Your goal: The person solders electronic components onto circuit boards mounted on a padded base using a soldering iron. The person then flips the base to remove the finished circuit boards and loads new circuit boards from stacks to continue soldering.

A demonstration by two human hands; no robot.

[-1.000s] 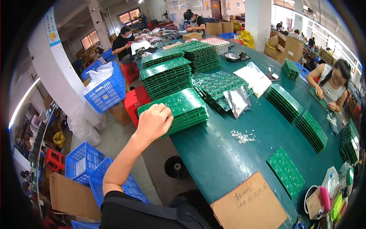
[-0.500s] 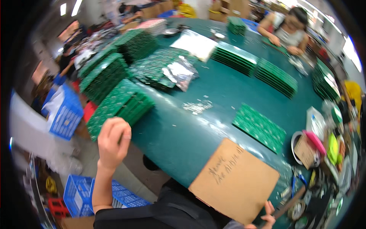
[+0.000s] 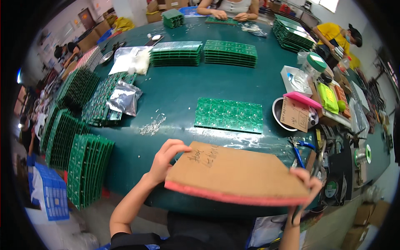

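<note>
A flat brown cardboard-topped pad [image 3: 239,173] with a pink foam underside is lifted just above the near edge of the green table [image 3: 183,93]. My left hand [image 3: 164,160] grips its left edge and my right hand [image 3: 310,183] grips its right edge. Beyond the pad a green circuit board panel [image 3: 229,114] lies flat on the table. A small scatter of tiny metal parts [image 3: 152,125] sits to its left.
Stacks of green boards [image 3: 85,166] line the left side and the far side [image 3: 229,52]. A silver foil bag [image 3: 124,98], a metal bowl [image 3: 278,112], blue-handled pliers [image 3: 298,150] and clutter sit at right. Other people work across the table. A blue crate [image 3: 52,196] stands on the floor.
My view swung right from the board stacks to the table's near edge. My left hand left the stack, and both hands took hold of the cardboard pad and lifted it.
</note>
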